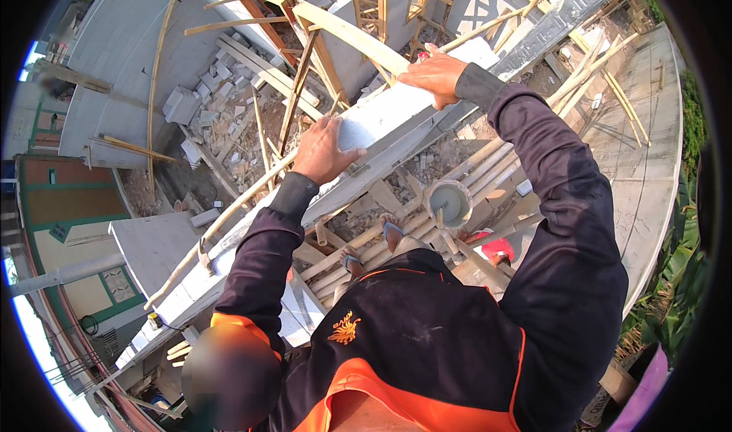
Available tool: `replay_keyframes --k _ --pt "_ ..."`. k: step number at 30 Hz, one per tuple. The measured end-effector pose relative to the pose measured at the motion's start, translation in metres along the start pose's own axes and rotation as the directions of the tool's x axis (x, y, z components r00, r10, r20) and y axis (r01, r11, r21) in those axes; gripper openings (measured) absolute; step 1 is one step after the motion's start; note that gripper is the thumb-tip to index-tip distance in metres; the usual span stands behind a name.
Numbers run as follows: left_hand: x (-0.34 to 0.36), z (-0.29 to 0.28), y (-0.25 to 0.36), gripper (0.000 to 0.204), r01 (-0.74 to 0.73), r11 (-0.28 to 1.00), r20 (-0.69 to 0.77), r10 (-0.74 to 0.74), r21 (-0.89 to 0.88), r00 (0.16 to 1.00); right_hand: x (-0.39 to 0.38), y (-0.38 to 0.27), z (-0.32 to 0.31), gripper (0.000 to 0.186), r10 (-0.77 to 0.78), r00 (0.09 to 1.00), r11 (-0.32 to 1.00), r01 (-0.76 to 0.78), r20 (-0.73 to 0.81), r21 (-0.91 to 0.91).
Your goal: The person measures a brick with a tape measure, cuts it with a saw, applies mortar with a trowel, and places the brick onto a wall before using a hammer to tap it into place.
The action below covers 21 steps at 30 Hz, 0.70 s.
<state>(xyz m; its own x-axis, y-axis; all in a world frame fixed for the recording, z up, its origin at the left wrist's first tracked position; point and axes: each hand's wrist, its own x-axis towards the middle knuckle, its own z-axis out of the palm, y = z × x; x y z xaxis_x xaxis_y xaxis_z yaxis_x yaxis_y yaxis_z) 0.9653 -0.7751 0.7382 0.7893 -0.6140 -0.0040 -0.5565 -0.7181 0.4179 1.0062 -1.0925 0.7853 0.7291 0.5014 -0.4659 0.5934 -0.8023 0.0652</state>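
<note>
The pale block [381,118] is lying lengthwise along the wall top [179,304], spanning both grips. The left hand [328,150] is clasping its left end, fingers partly spread; the right hand [433,77] is curling, half closed, over it farther right.

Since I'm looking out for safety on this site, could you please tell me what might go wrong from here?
The white block, with the left hand and right hand on it, could shift and pinch fingers against the wall. The feet in sandals, apparently on round poles, might slip. The bucket of grey mix nearby could be kicked over.
</note>
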Motion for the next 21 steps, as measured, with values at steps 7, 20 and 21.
replay_keyframes --k 7,20,21 --pt "-0.010 0.000 0.001 0.075 0.012 0.998 0.045 -0.015 0.060 0.999 0.006 -0.011 0.011 0.098 -0.004 1.000 1.000 0.004 0.027 0.001" --pt "-0.007 0.006 -0.002 0.079 0.004 0.994 0.117 -0.016 0.106 0.993 0.012 -0.001 0.049 0.069 -0.129 0.955 0.986 0.153 -0.267 0.071" --pt "-0.006 0.007 -0.002 0.079 -0.003 0.994 0.112 -0.009 0.108 0.994 0.012 0.000 0.052 0.069 -0.128 0.957 0.986 0.150 -0.261 0.067"
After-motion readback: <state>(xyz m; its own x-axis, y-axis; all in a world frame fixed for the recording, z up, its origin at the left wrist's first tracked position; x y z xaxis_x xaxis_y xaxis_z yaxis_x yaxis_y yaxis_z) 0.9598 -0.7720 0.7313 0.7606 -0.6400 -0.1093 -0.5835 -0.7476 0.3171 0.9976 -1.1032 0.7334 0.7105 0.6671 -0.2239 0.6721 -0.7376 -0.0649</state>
